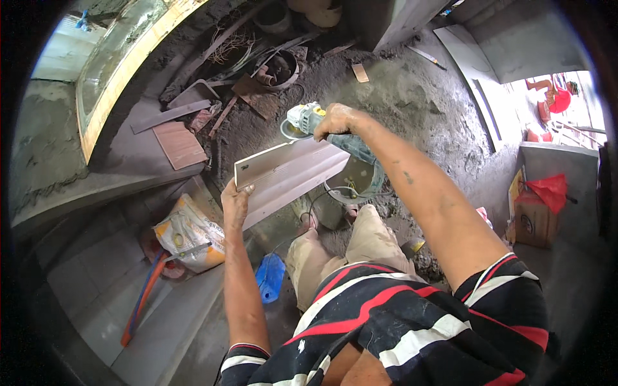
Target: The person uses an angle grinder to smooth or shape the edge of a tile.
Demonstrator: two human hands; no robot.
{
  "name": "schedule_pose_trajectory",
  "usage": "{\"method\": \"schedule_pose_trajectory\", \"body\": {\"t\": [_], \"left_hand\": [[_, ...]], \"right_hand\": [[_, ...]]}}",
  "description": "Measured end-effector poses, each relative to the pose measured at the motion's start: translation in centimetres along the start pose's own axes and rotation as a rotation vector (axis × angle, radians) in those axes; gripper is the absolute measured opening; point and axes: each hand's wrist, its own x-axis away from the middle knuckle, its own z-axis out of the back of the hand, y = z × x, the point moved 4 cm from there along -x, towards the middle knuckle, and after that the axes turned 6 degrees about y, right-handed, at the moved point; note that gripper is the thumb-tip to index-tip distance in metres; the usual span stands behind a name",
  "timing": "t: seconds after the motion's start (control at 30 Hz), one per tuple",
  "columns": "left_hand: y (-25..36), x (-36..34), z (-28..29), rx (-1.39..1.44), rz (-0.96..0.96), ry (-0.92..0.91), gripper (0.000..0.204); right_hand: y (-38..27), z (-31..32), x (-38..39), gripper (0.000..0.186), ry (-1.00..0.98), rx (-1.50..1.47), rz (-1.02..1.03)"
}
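My left hand (235, 199) grips the left end of a long, pale beige tile piece (280, 193), held tilted at the middle of the view. My right hand (335, 121) is closed round a grey-green angle grinder (311, 118), whose guarded head is at the tile's far right end; whether the disc touches it I cannot tell. Below the tile's right end stands a container of murky water (356, 175), partly hidden by the tool and my right arm. A dark cord loops down past my sandalled feet.
Scrap boards (180, 145), wires and buckets lie at the back left on the rough cement floor (405, 96). A sack (190, 235) and blue jug (270, 276) are lower left. A cardboard box (534, 219) sits right. Beyond the opening is red stuff, perhaps a person (557, 96).
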Motion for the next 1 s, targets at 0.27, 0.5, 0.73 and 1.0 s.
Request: {"method": "schedule_pose_trajectory", "body": {"t": [0.27,0.5,0.73,1.0], "left_hand": [[0.2,0.2,-0.7,0.041,0.003,0.008,0.037],[-0.1,0.7,-0.1,0.012,0.006,-0.002,0.044],[0.5,0.7,-0.4,-0.013,-0.009,0.011,0.042],[0.1,0.5,-0.2,0.007,-0.003,0.001,0.043]], "right_hand": [[1.0,-0.2,-0.6,0.060,-0.044,0.129,-0.055],[-0.4,0.2,0.5,0.051,-0.046,0.104,-0.049],[-0.4,0.0,0.6,0.051,-0.033,0.133,-0.040],[-0.8,0.3,0.7,0.052,-0.048,0.116,-0.055]]}}
